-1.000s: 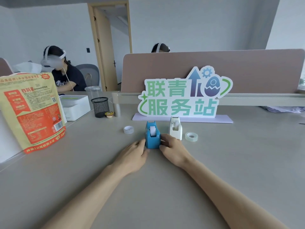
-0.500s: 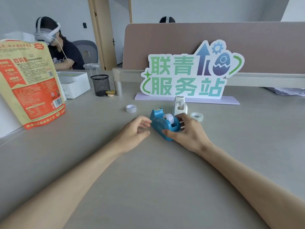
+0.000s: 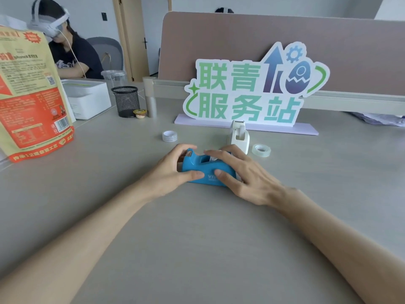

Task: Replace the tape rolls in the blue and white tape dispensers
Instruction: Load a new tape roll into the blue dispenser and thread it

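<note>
The blue tape dispenser lies sideways on the grey desk, its cutter end to the left. My left hand grips that cutter end, thumb on the near side. My right hand covers the right end, with fingers over the top where the roll sits; the roll is mostly hidden. The white tape dispenser stands upright just behind. A clear tape roll lies to its right and a white tape roll lies behind my left hand.
A large sign on a lilac base stands behind the dispensers. At the left are a yellow-red bag, a white box, a black mesh cup and a small pudding cup. A person sits at the far left.
The blue dispenser was drawn toward me and turned sideways. My left hand, off it half a second ago, now grips its cutter end. My right hand shifted over the top.
</note>
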A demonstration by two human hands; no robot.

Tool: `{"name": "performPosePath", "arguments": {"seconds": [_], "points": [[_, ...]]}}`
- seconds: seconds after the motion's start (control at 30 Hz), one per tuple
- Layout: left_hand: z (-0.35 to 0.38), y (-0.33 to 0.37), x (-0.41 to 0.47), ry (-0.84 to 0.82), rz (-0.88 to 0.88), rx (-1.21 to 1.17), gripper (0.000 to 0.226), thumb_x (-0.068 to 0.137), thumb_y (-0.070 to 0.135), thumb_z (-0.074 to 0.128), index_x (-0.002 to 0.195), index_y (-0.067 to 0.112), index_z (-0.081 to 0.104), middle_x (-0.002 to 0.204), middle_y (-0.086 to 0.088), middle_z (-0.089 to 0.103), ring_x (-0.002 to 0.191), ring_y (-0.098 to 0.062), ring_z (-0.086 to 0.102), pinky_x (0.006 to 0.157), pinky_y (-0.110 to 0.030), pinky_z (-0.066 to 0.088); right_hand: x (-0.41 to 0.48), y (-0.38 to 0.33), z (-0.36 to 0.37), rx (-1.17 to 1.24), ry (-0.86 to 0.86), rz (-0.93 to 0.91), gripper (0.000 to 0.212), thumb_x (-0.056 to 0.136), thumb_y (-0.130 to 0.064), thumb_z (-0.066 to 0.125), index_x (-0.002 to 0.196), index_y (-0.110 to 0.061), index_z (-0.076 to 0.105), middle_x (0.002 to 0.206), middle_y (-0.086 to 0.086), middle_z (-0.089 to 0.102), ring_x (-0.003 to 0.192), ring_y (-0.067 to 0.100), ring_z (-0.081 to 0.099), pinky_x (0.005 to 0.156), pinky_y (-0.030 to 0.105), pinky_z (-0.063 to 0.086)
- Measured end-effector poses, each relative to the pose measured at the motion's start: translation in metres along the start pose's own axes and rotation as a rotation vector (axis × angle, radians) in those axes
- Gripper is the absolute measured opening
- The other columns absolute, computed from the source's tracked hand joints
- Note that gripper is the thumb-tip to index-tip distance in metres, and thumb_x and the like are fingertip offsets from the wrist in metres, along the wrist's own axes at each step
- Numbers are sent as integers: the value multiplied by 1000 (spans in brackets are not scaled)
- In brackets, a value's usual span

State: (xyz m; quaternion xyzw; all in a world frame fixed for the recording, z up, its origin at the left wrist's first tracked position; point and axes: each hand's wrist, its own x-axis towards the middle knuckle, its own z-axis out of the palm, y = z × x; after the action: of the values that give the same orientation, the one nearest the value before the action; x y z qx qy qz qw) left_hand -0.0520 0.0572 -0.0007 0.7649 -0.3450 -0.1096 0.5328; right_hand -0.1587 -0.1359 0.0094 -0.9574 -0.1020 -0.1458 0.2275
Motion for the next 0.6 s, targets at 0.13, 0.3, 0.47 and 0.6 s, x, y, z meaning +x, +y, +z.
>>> {"name": "performPosePath", "arguments": {"seconds": [0.13, 0.3, 0.47, 0.6], "points": [[-1, -3, 2, -5, 11, 7, 55, 80, 18, 75, 125, 32, 48, 124, 3, 54, 113, -4, 56, 94, -26, 49, 8, -2, -1, -36, -3, 21, 27, 96, -43, 38, 120, -38, 48, 116, -8, 45, 92, 19, 57, 84, 40, 50], [-2, -5, 5, -3, 12, 19, 53, 79, 18, 76, 123, 32, 49, 122, 6, 56, 113, -5, 57, 95, -28, 48, 7, -3, 6, 19, 73, 1, 20, 96, -40, 40, 113, -34, 49, 115, -6, 51, 94, 21, 58, 84, 41, 50], [-3, -5, 4, -9, 22, 42, 53, 79, 20, 75, 123, 33, 48, 120, 10, 55, 111, -3, 57, 93, -25, 47, 3, -4, 8, 159, 384, 16, 15, 97, -24, 54, 99, -19, 68, 99, -10, 70, 94, 10, 63, 86, 28, 49], [-2, -7, 5, -11, 29, 43, 52, 79, 21, 76, 122, 34, 49, 118, 9, 55, 110, -5, 58, 94, -29, 49, 6, -6, 4, 315, 468, 122, 10, 89, -17, 67, 87, -18, 77, 90, -13, 75, 91, 5, 67, 83, 18, 49]]}}
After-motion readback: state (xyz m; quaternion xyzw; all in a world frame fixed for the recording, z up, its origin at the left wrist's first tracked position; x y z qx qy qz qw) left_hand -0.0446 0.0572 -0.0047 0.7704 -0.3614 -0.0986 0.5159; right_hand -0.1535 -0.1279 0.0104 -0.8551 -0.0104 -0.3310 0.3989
